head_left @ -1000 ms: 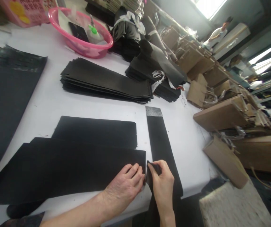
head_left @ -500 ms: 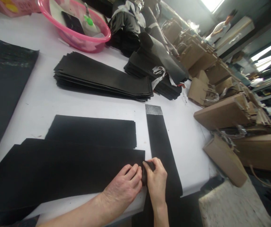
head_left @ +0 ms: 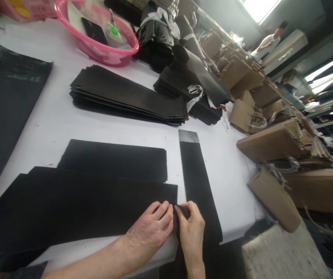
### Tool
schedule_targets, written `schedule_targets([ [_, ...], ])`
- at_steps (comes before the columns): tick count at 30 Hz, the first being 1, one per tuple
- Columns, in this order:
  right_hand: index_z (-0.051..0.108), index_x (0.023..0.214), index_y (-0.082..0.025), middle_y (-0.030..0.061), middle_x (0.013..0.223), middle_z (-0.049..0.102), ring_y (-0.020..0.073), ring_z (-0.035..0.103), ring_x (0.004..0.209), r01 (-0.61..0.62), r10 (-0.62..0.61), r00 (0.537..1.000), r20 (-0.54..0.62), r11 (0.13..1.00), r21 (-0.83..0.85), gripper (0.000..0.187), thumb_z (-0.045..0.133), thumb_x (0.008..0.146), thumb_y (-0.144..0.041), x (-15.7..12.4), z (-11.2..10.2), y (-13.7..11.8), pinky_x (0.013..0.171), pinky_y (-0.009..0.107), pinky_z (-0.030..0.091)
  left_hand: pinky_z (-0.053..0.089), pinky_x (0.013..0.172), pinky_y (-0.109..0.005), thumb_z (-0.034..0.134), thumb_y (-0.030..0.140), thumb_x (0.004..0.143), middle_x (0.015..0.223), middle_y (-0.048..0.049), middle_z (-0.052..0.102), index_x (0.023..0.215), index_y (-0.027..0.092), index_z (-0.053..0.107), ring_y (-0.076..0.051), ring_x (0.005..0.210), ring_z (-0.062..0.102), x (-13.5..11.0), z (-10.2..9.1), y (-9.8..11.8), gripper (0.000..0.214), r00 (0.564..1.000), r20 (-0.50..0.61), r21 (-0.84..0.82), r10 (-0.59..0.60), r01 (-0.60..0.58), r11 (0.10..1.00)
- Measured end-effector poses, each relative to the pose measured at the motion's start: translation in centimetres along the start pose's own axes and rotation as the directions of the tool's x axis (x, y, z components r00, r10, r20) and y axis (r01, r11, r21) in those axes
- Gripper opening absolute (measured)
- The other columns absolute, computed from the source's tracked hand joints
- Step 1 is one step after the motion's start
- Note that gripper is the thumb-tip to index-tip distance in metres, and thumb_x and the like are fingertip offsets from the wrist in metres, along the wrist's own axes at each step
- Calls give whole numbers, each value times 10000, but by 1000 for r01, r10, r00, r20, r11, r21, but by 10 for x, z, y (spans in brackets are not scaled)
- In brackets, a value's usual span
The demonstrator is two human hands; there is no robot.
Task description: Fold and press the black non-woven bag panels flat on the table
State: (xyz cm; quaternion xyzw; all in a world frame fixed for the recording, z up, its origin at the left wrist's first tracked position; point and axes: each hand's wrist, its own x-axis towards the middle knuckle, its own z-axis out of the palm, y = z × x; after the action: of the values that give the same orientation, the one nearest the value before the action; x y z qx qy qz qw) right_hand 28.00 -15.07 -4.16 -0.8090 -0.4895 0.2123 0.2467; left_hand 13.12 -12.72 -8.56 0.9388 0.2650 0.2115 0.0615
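Note:
A long black panel [head_left: 82,209] of leather-like sheet lies across the front of the table. At its right end my left hand [head_left: 153,226] is closed, fingertips pinching the edge. Right beside it, my right hand [head_left: 191,228] grips a folded bit of black sheet at the same edge between thumb and fingers. The fingers hide part of the fold. A narrow black strip [head_left: 198,182] with a greyish band at its far end runs just right of my hands. Behind the long panel sits a shorter black panel [head_left: 117,159], partly covered by it.
Further back is a stack of black panels [head_left: 126,95], with a tied black bundle [head_left: 192,85] beside it. A pink basin [head_left: 96,48] holds a bottle and a phone-like dark object. Brown bags [head_left: 271,143] crowd the right side. A person [head_left: 268,42] stands far behind.
The view has shifted slightly. My right hand sits a little lower at the panel's edge; both hands keep their pinch on the black sheet.

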Motion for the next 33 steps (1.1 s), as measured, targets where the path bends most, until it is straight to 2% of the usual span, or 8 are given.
schedule_targets([
  [5, 534, 756, -203, 11, 803, 579, 174, 547, 731, 39, -40, 999, -24, 999, -37, 137, 566, 860, -287, 20, 8, -11, 688, 267, 393, 318, 992, -479, 534, 217, 935, 1263, -142, 506, 968, 132, 592, -319, 1200, 442, 1, 1, 0, 108, 1000, 2, -47, -3, 3, 999],
  [9, 522, 761, -202, 18, 810, 580, 175, 538, 721, 61, -66, 995, -80, 996, -58, 156, 554, 874, -304, 29, 10, -17, 679, 273, 383, 328, 989, -476, 560, 206, 917, 1265, -144, 500, 1006, 129, 593, -320, 1200, 438, 2, 2, 0, 122, 1000, 9, -34, -14, 14, 999],
  [12, 526, 761, -203, 14, 812, 577, 175, 541, 744, 70, -75, 992, -104, 996, -55, 162, 559, 876, -312, 24, 4, -17, 700, 269, 391, 331, 987, -476, 551, 201, 917, 1260, -139, 505, 1038, 124, 593, -320, 1199, 434, 1, 2, 0, 150, 1000, -7, -28, -14, 13, 1000],
  [16, 547, 766, -207, -2, 799, 586, 170, 549, 741, 4, -4, 1000, 16, 1000, -25, 165, 590, 861, -336, 7, -6, -8, 707, 263, 403, 337, 991, -475, 509, 178, 925, 1286, -145, 496, 1153, 97, 562, -326, 1213, 419, 0, 1, 1, 247, 1000, 10, -1, -4, 4, 1000],
  [19, 551, 766, -205, 0, 792, 589, 173, 554, 736, -22, 23, 997, 70, 1000, -15, 162, 583, 863, -332, 0, -7, -3, 702, 265, 409, 335, 997, -479, 482, 167, 932, 1274, -140, 506, 1147, 98, 564, -330, 1224, 411, 0, -1, 0, 240, 1000, 29, -11, -2, 3, 1000],
  [27, 534, 756, -200, 19, 799, 578, 178, 548, 723, 57, -58, 998, -13, 993, -101, 139, 565, 862, -285, 25, 8, -16, 678, 278, 394, 343, 998, -481, 514, 201, 936, 1279, -151, 494, 1008, 118, 598, -327, 1216, 427, 2, 0, -1, 139, 1000, 22, -60, -11, 13, 998],
  [30, 535, 766, -200, 28, 814, 581, 182, 546, 726, 87, -96, 993, -68, 989, -121, 160, 537, 878, -314, 33, 9, -20, 691, 286, 394, 356, 988, -480, 536, 200, 922, 1269, -146, 501, 1031, 125, 597, -323, 1208, 434, 1, 2, -1, 146, 999, 24, -55, -23, 24, 998],
  [33, 540, 775, -204, 31, 821, 591, 188, 554, 750, 94, -107, 989, -107, 988, -122, 185, 529, 883, -354, 33, 1, -22, 704, 288, 402, 358, 984, -472, 521, 181, 926, 1272, -138, 504, 1094, 119, 587, -314, 1197, 443, 0, 1, -1, 190, 1000, 5, -36, -19, 19, 999],
])
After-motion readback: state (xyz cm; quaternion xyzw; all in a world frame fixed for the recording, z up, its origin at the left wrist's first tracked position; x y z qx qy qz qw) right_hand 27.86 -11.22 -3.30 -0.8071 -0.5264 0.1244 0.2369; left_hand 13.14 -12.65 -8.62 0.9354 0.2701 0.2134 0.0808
